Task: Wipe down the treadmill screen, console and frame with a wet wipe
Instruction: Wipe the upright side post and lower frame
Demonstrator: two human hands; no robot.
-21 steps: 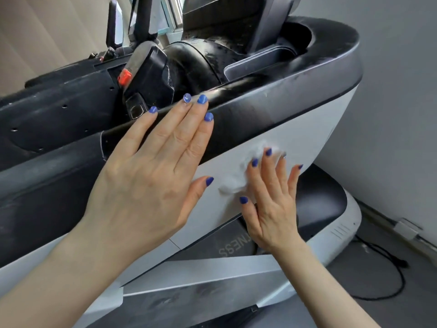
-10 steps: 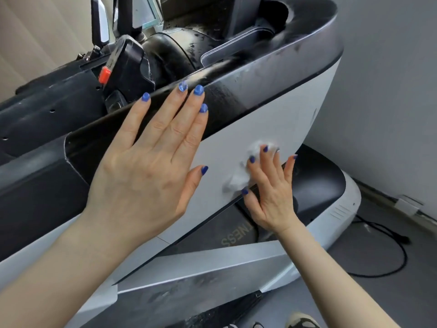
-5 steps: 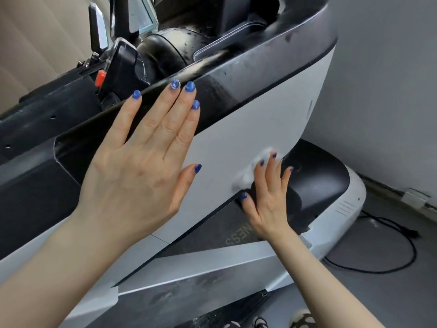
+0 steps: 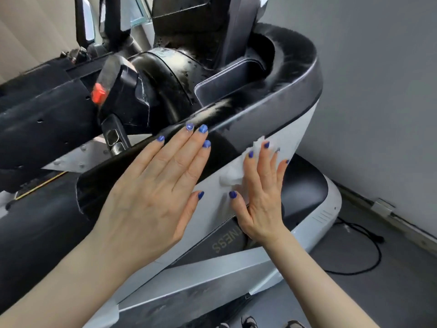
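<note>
- While pressed flat, fingers straight, under right hand [image 4: 261,197]: crumpled white wet wipe [image 4: 233,174] on smooth white treadmill side panel [image 4: 300,129].
- Left hand [image 4: 151,197]: spread flat across glossy black curved rim [image 4: 272,107].

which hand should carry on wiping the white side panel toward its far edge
Right. The right hand already presses the crumpled white wet wipe flat against the glossy white side panel, close to the far edge. The left hand holds no wipe and rests open across the black trim, bracing.
</note>
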